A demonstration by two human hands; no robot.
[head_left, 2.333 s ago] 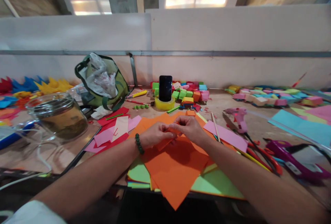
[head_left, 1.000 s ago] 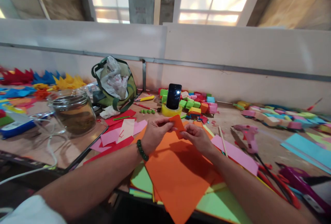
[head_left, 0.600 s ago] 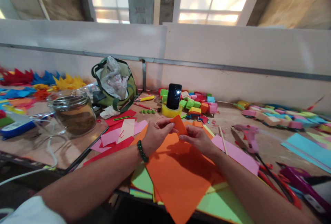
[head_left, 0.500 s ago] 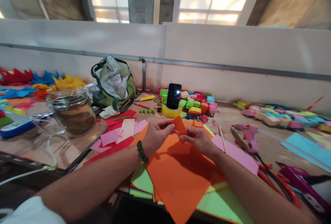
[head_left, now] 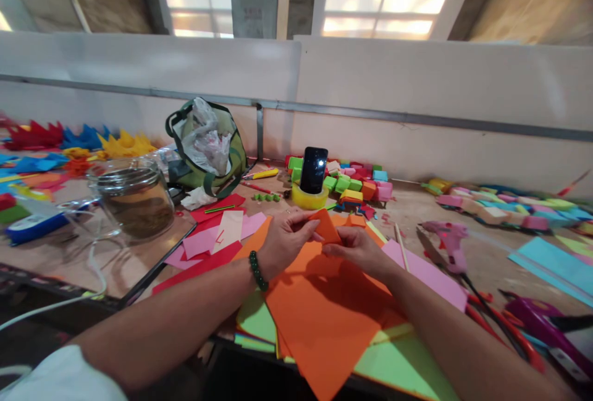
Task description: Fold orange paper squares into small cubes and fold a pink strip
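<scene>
A small folded orange paper piece (head_left: pixel 327 227) is held up between both hands. My left hand (head_left: pixel 290 237), with a dark green bead bracelet at the wrist, pinches its left side. On its right side, my right hand (head_left: pixel 354 248) grips the lower edge between thumb and fingers. Below them lies a large orange sheet (head_left: pixel 324 320), shaded by the hands, on top of green and yellow sheets (head_left: pixel 398 364). A small orange folded piece (head_left: pixel 355 220) rests just behind my right hand.
Behind the hands, a phone (head_left: pixel 314 169) leans in a yellow tape roll (head_left: pixel 308 198) beside colourful paper blocks (head_left: pixel 349 185). A glass jar (head_left: pixel 134 200) and green bag (head_left: pixel 210 147) are at left. At right lie a pink glue gun (head_left: pixel 449 240), red-handled scissors (head_left: pixel 504 330) and a purple tool (head_left: pixel 546 333).
The view has shifted slightly, moving the scene a little to the right. Both hands still hold the small orange piece, whose tilt has changed slightly.
</scene>
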